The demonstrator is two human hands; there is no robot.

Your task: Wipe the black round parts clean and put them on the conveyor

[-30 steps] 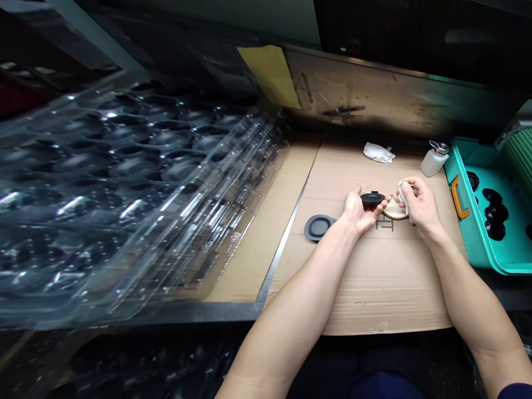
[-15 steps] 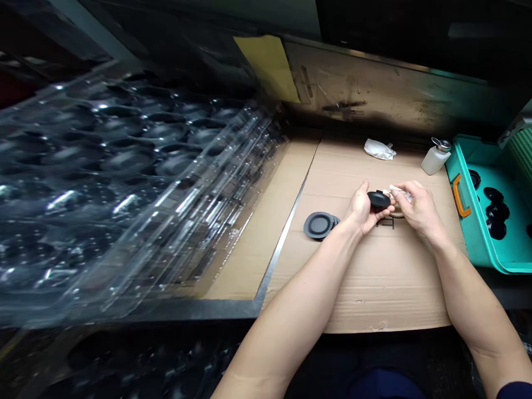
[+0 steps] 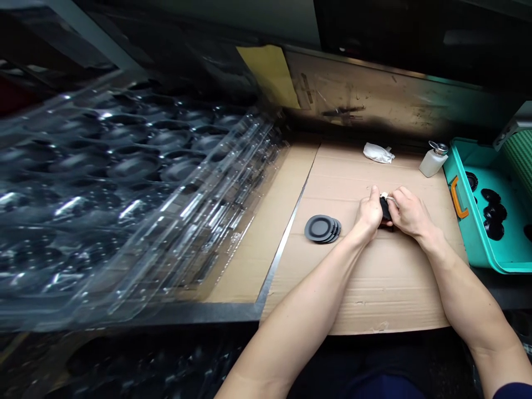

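My left hand (image 3: 368, 214) grips a small black rubber part (image 3: 386, 209), which is mostly hidden by my fingers. My right hand (image 3: 409, 213) presses in from the other side, a bit of white cloth (image 3: 384, 195) showing between its fingertips and the black part. The two hands nearly meet over the cardboard sheet (image 3: 374, 288). To their left lies a short stack of dark rubber discs (image 3: 321, 228). The beige pad seen earlier cannot be seen now.
A crumpled white rag (image 3: 378, 153) and a pump-top plastic bottle (image 3: 433, 160) stand at the back of the cardboard. At right is a teal bin (image 3: 459, 221) holding black parts (image 3: 494, 213). Stacked clear plastic blister trays (image 3: 124, 166) fill the left.
My hands have drawn together and moved slightly down the view, now covering the black part. The cloth is pressed against it, and the beige pad is out of sight.
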